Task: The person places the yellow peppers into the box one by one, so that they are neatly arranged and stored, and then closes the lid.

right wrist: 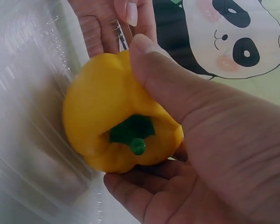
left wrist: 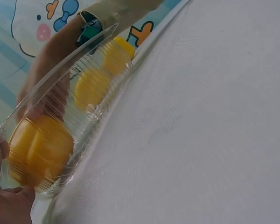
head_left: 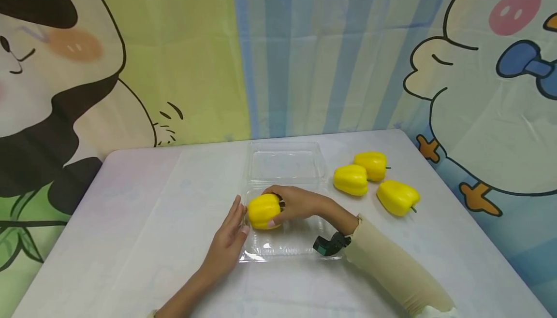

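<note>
A yellow bell pepper (head_left: 262,211) sits at the left end of a clear plastic clamshell box (head_left: 283,246). My right hand (head_left: 301,203) grips this pepper, with thumb and fingers on opposite sides of it. In the right wrist view the pepper's green stem (right wrist: 138,146) points toward the camera. My left hand (head_left: 227,241) rests against the left side of the box, its fingers straight. Through the clear wall in the left wrist view, the gripped pepper (left wrist: 39,151) shows close to the left thumb (left wrist: 18,200).
Three more yellow bell peppers lie right of the box: one nearer pepper (head_left: 396,197), one left pepper (head_left: 350,180) and one far pepper (head_left: 371,165). The box's lid (head_left: 285,164) lies folded back. A white cloth covers the table (head_left: 165,240); a cartoon-printed curtain (head_left: 304,57) hangs behind.
</note>
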`<state>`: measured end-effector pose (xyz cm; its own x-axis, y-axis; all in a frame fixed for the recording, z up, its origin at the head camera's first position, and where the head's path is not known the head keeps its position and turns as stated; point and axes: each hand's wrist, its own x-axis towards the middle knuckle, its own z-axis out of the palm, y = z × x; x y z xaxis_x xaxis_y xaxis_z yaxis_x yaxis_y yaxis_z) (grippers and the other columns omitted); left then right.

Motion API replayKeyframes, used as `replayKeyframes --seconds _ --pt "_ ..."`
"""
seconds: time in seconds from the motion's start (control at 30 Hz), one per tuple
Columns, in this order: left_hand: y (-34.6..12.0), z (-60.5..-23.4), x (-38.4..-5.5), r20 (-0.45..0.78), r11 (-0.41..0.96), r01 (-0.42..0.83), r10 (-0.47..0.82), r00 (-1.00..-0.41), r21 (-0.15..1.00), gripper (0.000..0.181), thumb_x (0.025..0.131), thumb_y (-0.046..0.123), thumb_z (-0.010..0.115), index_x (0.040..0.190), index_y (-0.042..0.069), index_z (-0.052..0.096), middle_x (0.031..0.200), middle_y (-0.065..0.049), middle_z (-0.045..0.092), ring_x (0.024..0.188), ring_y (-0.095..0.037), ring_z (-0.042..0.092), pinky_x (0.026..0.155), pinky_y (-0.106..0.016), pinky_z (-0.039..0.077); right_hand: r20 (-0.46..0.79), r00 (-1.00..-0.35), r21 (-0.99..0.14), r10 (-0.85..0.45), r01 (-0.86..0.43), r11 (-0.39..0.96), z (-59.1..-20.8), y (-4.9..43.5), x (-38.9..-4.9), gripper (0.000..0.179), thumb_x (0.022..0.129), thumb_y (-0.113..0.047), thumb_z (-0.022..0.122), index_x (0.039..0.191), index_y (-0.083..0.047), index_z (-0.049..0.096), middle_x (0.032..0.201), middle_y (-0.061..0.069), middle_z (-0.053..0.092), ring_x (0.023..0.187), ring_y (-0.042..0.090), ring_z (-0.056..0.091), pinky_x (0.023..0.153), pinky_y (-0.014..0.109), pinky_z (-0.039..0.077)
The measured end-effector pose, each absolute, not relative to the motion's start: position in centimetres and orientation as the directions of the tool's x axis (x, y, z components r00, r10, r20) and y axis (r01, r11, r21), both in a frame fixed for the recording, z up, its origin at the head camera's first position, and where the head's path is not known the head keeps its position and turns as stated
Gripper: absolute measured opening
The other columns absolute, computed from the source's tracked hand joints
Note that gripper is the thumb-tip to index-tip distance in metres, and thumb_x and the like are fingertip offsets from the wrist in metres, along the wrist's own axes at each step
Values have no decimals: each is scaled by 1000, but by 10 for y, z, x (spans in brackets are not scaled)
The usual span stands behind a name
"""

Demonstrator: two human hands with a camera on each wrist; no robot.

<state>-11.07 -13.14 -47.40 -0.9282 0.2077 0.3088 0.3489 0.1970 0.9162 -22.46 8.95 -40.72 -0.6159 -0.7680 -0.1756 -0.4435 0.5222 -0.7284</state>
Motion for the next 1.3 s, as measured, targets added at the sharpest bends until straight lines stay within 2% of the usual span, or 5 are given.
replayKeyframes --seconds 0.2,0.5,0.8,1.07,1.3 --pt "-132 -471 -110 290 197 333 220 -932 922 54 102 4 48 149 -6 25 162 2 8 142 -23 25 109 -22 26 -227 -555 -725 -800 -453 520 -404 95 -227 81 81 -33 81 147 -8 40 144 5 47 126 17 49 107 32 41" --pt "-133 -471 -110 290 242 335 204 -935 911 54 102 4 48 150 -4 25 162 2 9 141 -22 27 109 -20 24 -225 -491 -753 -842 -460 470 -404 107 -232 69 81 -22 80 141 -11 47 134 -4 55 120 15 54 105 33 44" --pt "-132 -472 -111 287 186 329 222 -932 926 54 102 3 47 149 -8 24 162 -6 6 143 -24 21 110 -21 23 -149 -599 -694 -787 -503 515 -404 104 -230 59 80 -28 82 129 -6 59 118 3 66 105 17 63 93 30 53" --pt "-131 -472 -111 291 184 333 220 -931 925 53 102 2 46 149 -8 24 162 -4 7 143 -26 23 109 -21 24 -202 -667 -729 -718 -387 564 -401 105 -224 67 77 -27 85 130 -9 47 128 15 60 109 26 63 91 32 54" --pt "-131 -472 -110 302 198 343 211 -930 918 53 100 0 48 148 -9 25 162 -2 8 142 -28 26 109 -21 26 -206 -706 -671 -678 -402 623 -399 102 -222 67 74 -37 85 124 -11 50 124 15 64 109 24 63 92 35 54"
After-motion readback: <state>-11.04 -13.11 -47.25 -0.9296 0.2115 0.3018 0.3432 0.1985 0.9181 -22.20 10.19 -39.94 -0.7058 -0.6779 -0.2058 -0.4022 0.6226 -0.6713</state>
